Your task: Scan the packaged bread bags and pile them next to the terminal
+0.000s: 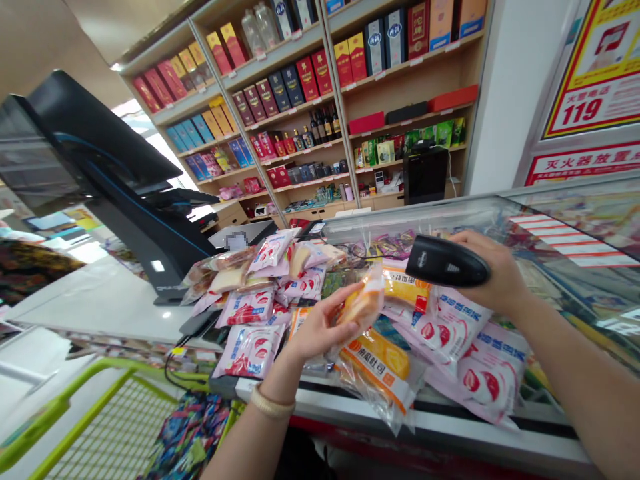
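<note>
My right hand [483, 267] is wrapped round a black barcode scanner [445, 260], its head pointing left. My left hand [325, 323] grips a packaged bread [364, 301] in clear and orange wrapping, held up just left of the scanner. Below it, a yellow bread pack with an orange and white label [383, 363] lies at the counter's front edge. Another yellow bread pack [405, 288] sits behind, partly covered by the scanner. Pink and white snack bags [493, 373] lie under my right forearm. More pink bags [253, 350] are heaped to the left of my left hand.
A black checkout terminal [120, 180] stands on the white counter [115, 313] at the left. A green shopping cart [105, 407] with a colourful patterned item [187, 430] is at the front left. The glass display case [560, 233] extends right. Shelves [285, 93] of boxes and bottles line the back.
</note>
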A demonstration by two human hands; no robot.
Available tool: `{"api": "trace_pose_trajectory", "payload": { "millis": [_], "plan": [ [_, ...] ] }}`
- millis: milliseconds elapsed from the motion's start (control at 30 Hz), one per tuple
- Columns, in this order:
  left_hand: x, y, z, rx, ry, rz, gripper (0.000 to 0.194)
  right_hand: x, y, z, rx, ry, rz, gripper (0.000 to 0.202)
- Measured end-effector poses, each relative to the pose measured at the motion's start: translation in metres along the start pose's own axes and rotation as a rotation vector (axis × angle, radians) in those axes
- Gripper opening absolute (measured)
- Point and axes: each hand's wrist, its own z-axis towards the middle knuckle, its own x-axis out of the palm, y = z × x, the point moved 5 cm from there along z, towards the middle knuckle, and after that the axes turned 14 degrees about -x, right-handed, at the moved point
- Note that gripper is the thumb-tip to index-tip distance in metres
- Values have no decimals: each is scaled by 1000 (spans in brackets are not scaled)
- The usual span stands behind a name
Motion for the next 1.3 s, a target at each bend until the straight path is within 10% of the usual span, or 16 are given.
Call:
{"api": "trace_pose_trajectory", "payload": {
  "millis": [167, 300, 600, 867, 1133, 1300],
  "plan": [
    [19, -6, -11, 79, 194, 649, 68, 1, 0, 1, -52, 2, -54, 19],
    [23, -4, -14, 115, 194, 721, 72, 3, 0, 0, -79, -9, -63, 18],
    [-69, 35, -42, -175, -484, 904, 66, 8, -11, -13, -21, 10, -46, 20],
    [-26, 40, -52, -484, -503, 1111, 79, 16, -29, -17, 133, 106, -32, 19],
    [-35, 45, -32, -428, -497, 921, 88, 16, -43, 18, 164, 116, 4, 25],
    [-68, 32, -34, -294, -478, 224, 85, 22, -56, 33, 224, 203, 98, 29]
  ]
}}
